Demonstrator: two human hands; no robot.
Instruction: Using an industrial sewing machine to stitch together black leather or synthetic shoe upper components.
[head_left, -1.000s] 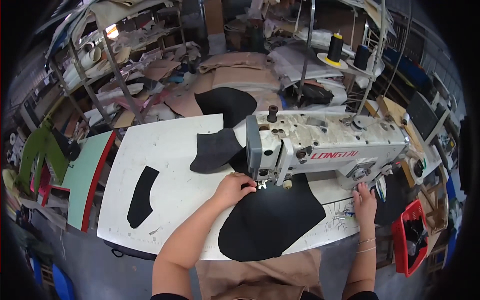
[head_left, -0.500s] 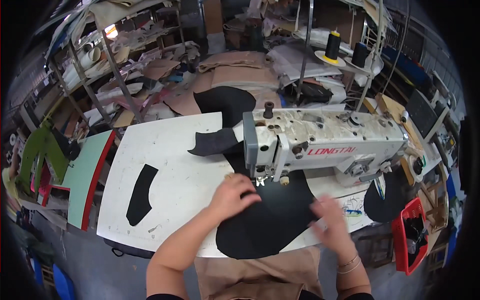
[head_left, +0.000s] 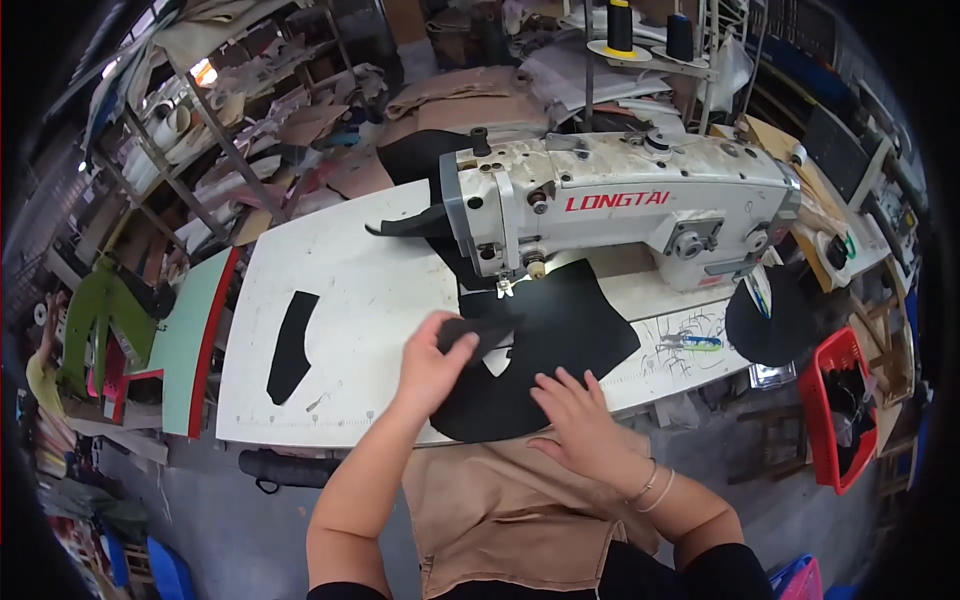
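A large black fabric piece (head_left: 575, 330) lies on the white sewing table (head_left: 340, 250), its far part under the presser foot (head_left: 505, 288) of the sewing machine (head_left: 560, 185). My left hand (head_left: 432, 362) pinches a lifted, folded-up edge of this fabric between thumb and fingers, left of the needle area. A small white gap of tabletop shows beside the fold. My right hand (head_left: 585, 425) rests with fingers spread on the fabric's near right part, holding nothing. More black fabric (head_left: 415, 222) runs out behind and left of the machine head.
A narrow black cut piece (head_left: 292, 348) lies on the table's left side. To the right are blue-and-green thread snips (head_left: 700, 343), another black piece (head_left: 765, 320) and a red basket (head_left: 825, 420). Thread cones (head_left: 620, 30) stand behind the machine; crowded shelves (head_left: 215, 135) fill the back.
My left hand has taken up an edge of the black fabric and folded it. My right hand has moved left onto the fabric. The view has tilted downward.
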